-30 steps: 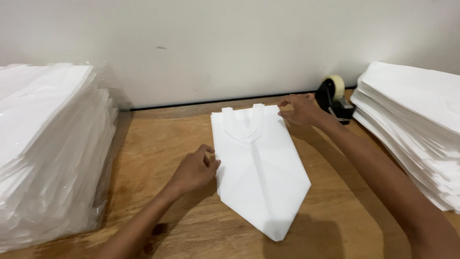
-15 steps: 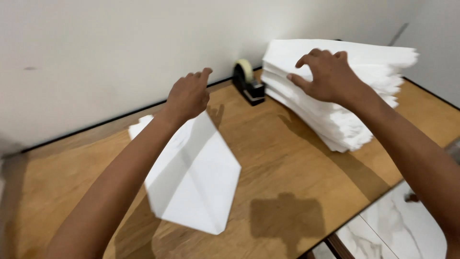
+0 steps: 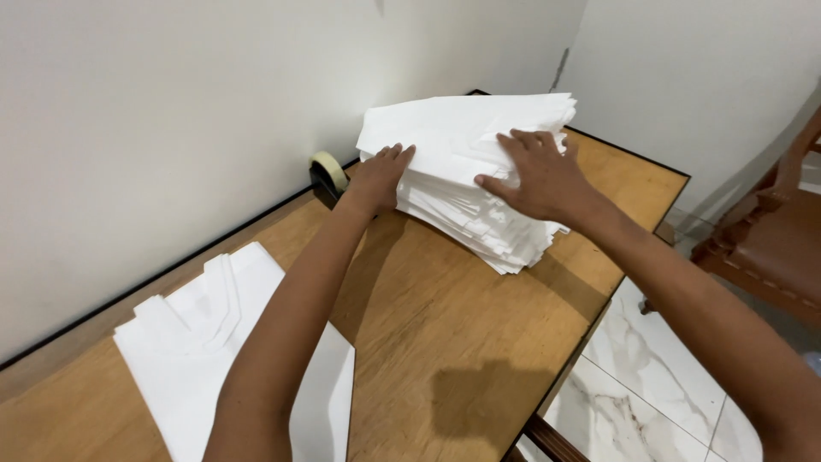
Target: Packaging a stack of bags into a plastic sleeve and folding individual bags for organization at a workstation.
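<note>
Standing against a plain pale wall, wooden desk (image 3: pixel 445 342) with marble floor past its right edge. Pressing on white sheet stack (image 3: pixel 453 145) at far corner: left hand (image 3: pixel 380 175) at near-left edge, right hand (image 3: pixel 534 175) on top, fingers (image 3: pixel 513 141) spread flat, gripping nothing. Lying near-left, folded white piece (image 3: pixel 197 359); tape dispenser (image 3: pixel 327 175) just beside stack.
</note>
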